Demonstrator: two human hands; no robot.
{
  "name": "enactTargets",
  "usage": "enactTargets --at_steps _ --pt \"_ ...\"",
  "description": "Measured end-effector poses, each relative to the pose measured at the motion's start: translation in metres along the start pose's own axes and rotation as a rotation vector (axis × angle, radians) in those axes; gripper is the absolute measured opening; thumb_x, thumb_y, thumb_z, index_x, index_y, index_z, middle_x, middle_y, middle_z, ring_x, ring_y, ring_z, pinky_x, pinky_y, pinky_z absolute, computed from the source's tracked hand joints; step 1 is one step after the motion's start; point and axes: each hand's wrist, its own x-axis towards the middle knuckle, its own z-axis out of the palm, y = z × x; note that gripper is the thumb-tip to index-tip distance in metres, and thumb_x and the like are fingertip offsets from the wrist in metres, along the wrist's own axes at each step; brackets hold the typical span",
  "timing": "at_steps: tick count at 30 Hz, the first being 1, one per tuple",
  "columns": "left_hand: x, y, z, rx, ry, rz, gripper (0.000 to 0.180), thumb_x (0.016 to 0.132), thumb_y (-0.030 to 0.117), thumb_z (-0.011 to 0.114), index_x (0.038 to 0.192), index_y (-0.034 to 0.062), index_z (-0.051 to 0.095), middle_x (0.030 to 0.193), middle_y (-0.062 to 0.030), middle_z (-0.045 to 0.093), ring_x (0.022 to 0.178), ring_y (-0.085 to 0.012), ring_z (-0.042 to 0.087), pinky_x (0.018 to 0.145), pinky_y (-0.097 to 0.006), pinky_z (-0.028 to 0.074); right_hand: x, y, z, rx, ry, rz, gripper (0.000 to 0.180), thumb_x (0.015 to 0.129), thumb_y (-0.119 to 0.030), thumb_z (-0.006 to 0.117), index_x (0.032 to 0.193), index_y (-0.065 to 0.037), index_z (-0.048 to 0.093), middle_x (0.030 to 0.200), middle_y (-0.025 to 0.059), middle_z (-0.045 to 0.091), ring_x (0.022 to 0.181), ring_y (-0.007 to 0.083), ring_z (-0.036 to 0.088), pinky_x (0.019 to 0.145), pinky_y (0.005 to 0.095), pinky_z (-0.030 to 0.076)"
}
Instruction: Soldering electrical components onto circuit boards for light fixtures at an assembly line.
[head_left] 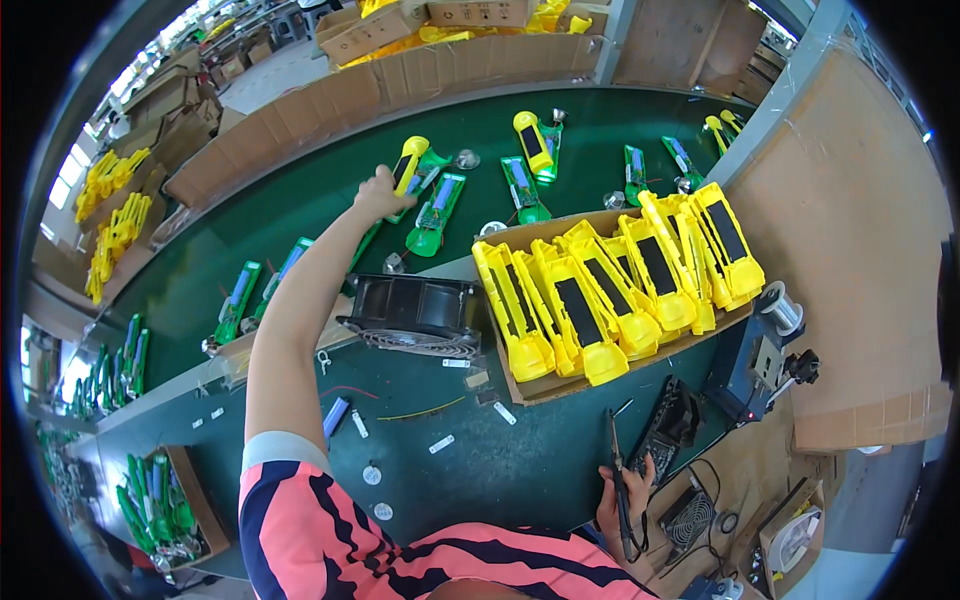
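My left hand [378,195] reaches out over the green belt, its fingers closed at the lower end of a yellow plastic housing [410,160] with a dark panel. That housing lies over a green part with a silvery lamp head [466,159] beside it. Right of the hand rests a green housing [436,215] with a blue cell and wires showing. At the lower right, my right hand [625,492] is wrapped round a soldering iron [619,470], its tip pointing up and away from me. A black soldering iron stand [668,425] is just beyond that hand.
A cardboard box [535,388] full of yellow housings sits right of a black fan [412,312]. A blue soldering station [745,365] with a solder spool [782,308] stands further right. Several green housings line the belt [330,190]. A loose blue cell [336,417] lies on the bench.
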Motion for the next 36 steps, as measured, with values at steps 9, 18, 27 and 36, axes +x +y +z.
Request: enactTargets --at_steps 9,18,27,36 --pt "-0.03 0.027 0.001 0.637 0.333 1.365 0.021 0.075 0.011 0.049 0.095 0.009 0.048 0.132 -0.0101 0.035 0.126 -0.0275 0.028 0.104 -0.043 0.022 0.003 -0.003 -0.002 -0.053 -0.045 -0.038 0.019 0.081 -0.001 0.05 0.098 -0.004 0.043 0.076 0.0087 0.064 0.073 0.0195 0.063 0.096 0.0548 0.024" --pt "-0.172 0.077 -0.141 0.24 0.719 1.135 0.052 0.06 0.009 0.059 0.109 0.0034 0.043 0.094 -0.0155 0.054 0.086 -0.0327 0.052 0.077 -0.04 0.042 0.011 -0.008 -0.006 0.047 0.023 -0.008 0.009 0.079 -0.01 0.056 0.086 -0.004 0.055 0.074 0.0025 0.063 0.066 0.0188 0.058 0.097 0.0443 0.027" --pt "-0.426 0.04 -0.004 0.489 0.003 1.024 0.056 0.058 0.029 0.067 0.103 0.0006 0.05 0.064 -0.0033 0.051 0.061 -0.0176 0.052 0.056 -0.03 0.037 0.163 0.014 -0.035 -0.03 0.172 -0.155 0.036 0.074 -0.003 0.057 0.11 -0.004 0.049 0.108 0.014 0.053 0.106 0.034 0.043 0.097 0.0426 0.027" --pt "-0.468 0.009 0.053 -0.158 -0.109 0.48 0.074 0.063 0.039 0.07 0.119 0.0 0.039 0.101 -0.0171 0.053 0.093 -0.0342 0.051 0.08 -0.039 0.04 0.232 0.101 -0.002 -0.138 0.209 -0.22 0.041 0.077 -0.001 0.044 0.118 -0.003 0.04 0.107 0.0176 0.052 0.098 0.0315 0.051 0.084 0.0354 0.039"
